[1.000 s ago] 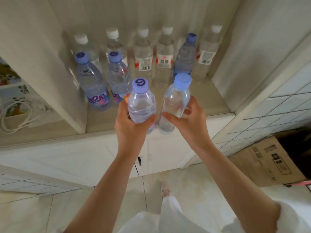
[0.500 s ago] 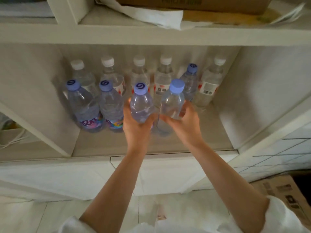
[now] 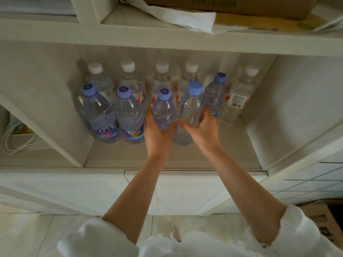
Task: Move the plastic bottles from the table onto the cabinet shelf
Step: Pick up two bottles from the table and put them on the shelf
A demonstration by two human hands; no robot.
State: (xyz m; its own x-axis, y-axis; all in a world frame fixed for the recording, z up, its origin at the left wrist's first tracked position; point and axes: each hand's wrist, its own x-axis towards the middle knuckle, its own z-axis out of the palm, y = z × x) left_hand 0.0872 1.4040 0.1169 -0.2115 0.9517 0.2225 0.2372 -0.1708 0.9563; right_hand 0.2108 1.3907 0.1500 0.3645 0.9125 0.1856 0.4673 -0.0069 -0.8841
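A person in white sleeves reaches both bare arms into a white cabinet, setting 2 purple-capped plastic bottles into the front row of its shelf (image 3: 176,158). The left hand (image 3: 157,132) wraps the lower body of the left-held bottle (image 3: 164,112), thumb on one side and fingers curled round the far side, which the bottle partly hides. The right hand (image 3: 202,128) grips the right-held bottle (image 3: 191,108) the same way, fingers curled round its right flank, thumb pressed on the near face. Both bottles stand close to upright, side by side and almost touching, low over the shelf board; whether their bases rest on it cannot be told, since the hands cover the left one and blur the other.

The low grip appears chosen to steer each base into a narrow slot: 2 labelled purple-capped bottles (image 3: 113,119) stand just to the left, 1 more purple-capped bottle (image 3: 215,95) just behind on the right, and a back row of 5 white-capped bottles (image 3: 161,78) lines the rear wall. Holding them upright and together seemingly lets the pair fill the gap without knocking neighbours. A cardboard box (image 3: 232,4) and white cloth (image 3: 178,17) sit on the shelf above.
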